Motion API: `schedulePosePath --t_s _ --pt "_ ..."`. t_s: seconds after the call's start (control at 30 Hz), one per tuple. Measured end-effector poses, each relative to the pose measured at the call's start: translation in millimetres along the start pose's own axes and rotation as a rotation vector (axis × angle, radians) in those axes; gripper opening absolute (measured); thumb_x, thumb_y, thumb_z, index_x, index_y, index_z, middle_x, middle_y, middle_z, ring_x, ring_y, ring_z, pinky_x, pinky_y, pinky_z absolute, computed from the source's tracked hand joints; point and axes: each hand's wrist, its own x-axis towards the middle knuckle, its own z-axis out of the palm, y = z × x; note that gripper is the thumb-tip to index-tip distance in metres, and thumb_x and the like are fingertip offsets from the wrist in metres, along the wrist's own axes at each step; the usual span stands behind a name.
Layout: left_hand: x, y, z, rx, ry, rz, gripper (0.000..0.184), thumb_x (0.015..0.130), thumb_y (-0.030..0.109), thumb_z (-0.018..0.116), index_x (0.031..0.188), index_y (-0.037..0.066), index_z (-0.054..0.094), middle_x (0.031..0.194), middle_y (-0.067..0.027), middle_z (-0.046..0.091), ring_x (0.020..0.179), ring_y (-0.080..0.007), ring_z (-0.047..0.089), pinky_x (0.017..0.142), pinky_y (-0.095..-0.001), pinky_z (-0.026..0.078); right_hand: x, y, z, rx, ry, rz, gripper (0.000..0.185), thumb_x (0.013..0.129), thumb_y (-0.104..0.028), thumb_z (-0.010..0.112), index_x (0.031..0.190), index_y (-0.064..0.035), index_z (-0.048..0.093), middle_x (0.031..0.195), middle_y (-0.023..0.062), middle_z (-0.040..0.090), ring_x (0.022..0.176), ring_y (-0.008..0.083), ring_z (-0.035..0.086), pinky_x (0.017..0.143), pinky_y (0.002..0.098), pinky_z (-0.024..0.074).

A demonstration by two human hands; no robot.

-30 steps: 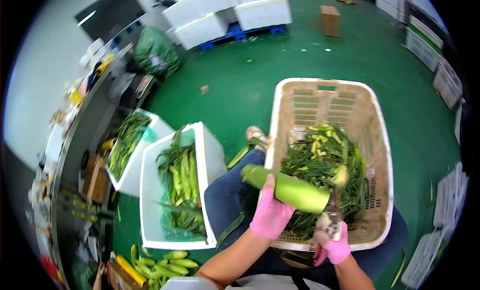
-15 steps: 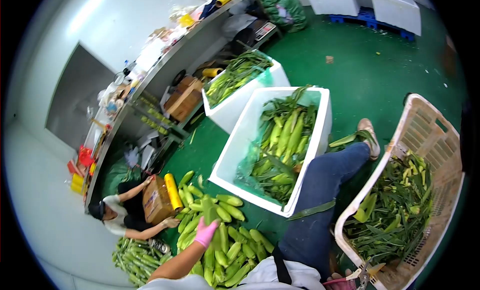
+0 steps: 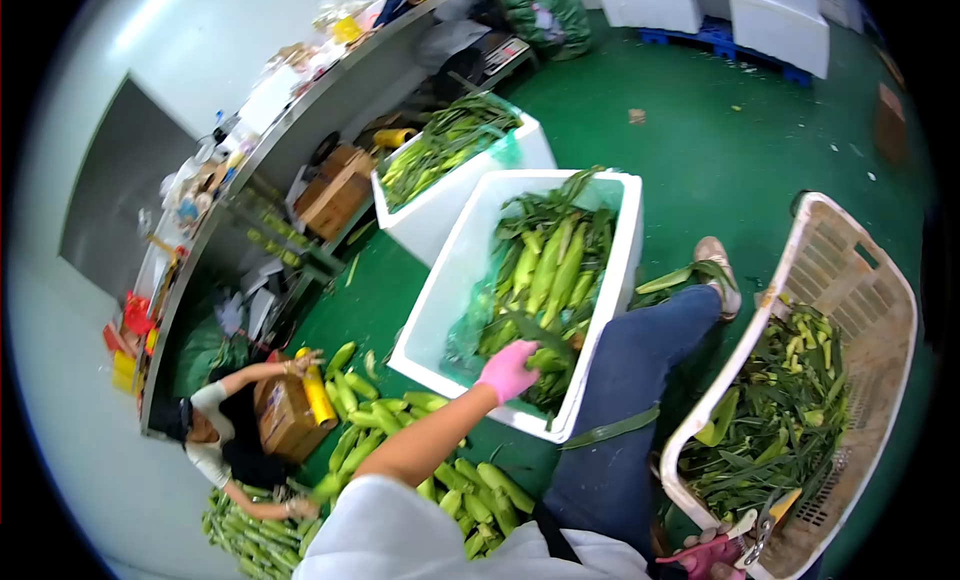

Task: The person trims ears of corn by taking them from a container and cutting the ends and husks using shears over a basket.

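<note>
My left hand (image 3: 510,371), in a pink glove, reaches over the near end of a white foam box (image 3: 455,270). Its fingers look apart, at the leafy corn ears (image 3: 548,360) there; the fingertips are partly hidden. Unhusked corn ears (image 3: 560,270) fill the box, with a green plastic liner around them. At the lower right, my right hand (image 3: 705,558), in a pinkish-red glove, is closed on pruning shears (image 3: 765,525) beside a crate. Below my left arm lies a pile of trimmed green corn ears (image 3: 480,495) on the floor.
A slatted plastic crate (image 3: 690,430) of cut husks and leaves stands at right. Another foam box (image 3: 440,225) of corn sits behind. At left a person (image 3: 215,420) crouches by a carton (image 3: 290,420), a yellow roll (image 3: 317,392) and stacked corn (image 3: 250,530). A long bench (image 3: 300,125) runs along the wall.
My left hand has let go of a corn ear over the pile and moved right and up to the foam box. The other person's hands have moved, one to the yellow roll.
</note>
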Motion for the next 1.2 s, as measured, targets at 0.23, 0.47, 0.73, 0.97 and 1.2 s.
schedulePosePath --t_s 0.23,0.47,0.73,0.97,1.2 --pt "80.0 -38.0 56.3 -0.178 -0.434 -0.110 0.062 0.078 0.030 0.082 0.128 0.001 0.060 0.122 -0.0175 0.069 0.111 -0.0304 0.067 0.098 -0.0379 0.052 0.2 -15.2 -15.1 0.037 0.052 -0.116 0.063 0.089 -0.028 0.076 0.138 -0.0036 0.045 0.109 0.0128 0.064 0.092 0.0279 0.067 0.081 0.0374 0.0580" --pt "57.0 49.7 -80.3 -1.564 -0.368 -0.186 0.065 0.091 0.055 0.063 0.130 0.003 0.057 0.104 -0.0152 0.065 0.092 -0.0311 0.066 0.085 -0.0480 0.059 25.5 -14.1 -4.7 0.072 -0.068 -0.292 0.065 0.088 -0.028 0.078 0.138 -0.0036 0.045 0.111 0.0139 0.064 0.093 0.0289 0.067 0.083 0.0379 0.0580" --pt "12.1 286.1 -54.5 -1.020 -0.544 0.244 0.068 0.089 0.027 0.075 0.144 0.005 0.040 0.116 -0.0162 0.066 0.095 -0.0299 0.069 0.087 -0.0410 0.057 5.3 -79.8 29.6 -0.973 -0.058 -0.609 0.090 0.072 -0.043 0.088 0.139 -0.0005 0.045 0.114 0.0195 0.060 0.109 0.0366 0.060 0.099 0.0453 0.0474" --pt "-48.9 399.9 -44.5 -0.252 -0.405 0.581 0.082 0.082 0.032 0.081 0.146 0.003 0.039 0.121 -0.0261 0.066 0.112 -0.0393 0.067 0.091 -0.0418 0.055 1.6 -100.6 -8.4 -1.149 0.516 -0.557 0.088 0.075 -0.055 0.080 0.135 0.0008 0.049 0.120 0.0244 0.059 0.114 0.0413 0.058 0.100 0.0464 0.0476" --pt "-50.1 400.7 -34.9 -0.065 -0.358 0.784 0.081 0.081 0.036 0.080 0.147 0.006 0.044 0.124 -0.0218 0.066 0.107 -0.0371 0.068 0.090 -0.0410 0.057 4.0 -107.2 -69.0 -0.871 0.269 -0.467 0.092 0.076 -0.048 0.080 0.141 0.0063 0.044 0.126 0.0292 0.056 0.122 0.0420 0.054 0.106 0.0427 0.0447"
